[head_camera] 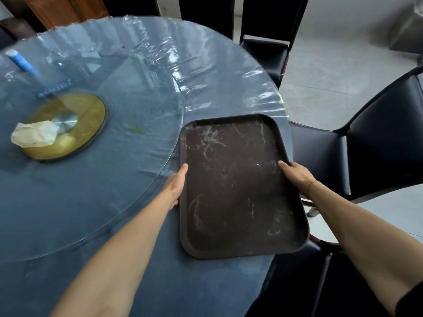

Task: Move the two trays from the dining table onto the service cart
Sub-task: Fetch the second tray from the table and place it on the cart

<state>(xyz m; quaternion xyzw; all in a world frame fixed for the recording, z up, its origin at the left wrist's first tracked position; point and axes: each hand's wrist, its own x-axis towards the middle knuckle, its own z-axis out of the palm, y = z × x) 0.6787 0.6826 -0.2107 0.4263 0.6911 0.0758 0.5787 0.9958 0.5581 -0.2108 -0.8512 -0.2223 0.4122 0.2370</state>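
Note:
A dark brown rectangular tray (235,186), scratched and empty, lies at the right edge of the round dining table (114,225), its near right corner jutting past the rim. My left hand (177,183) grips the tray's left long edge, thumb on the rim. My right hand (296,177) grips the right long edge, thumb on top and fingers underneath. Only one tray shows in this view. The service cart is out of sight.
A glass turntable (91,124) with a gold hub covers the table's middle, carrying a crumpled tissue (34,135) and a blue-and-white tube (21,61). Black chairs (377,133) stand close around the table's right and far sides. Pale tiled floor (332,72) lies beyond.

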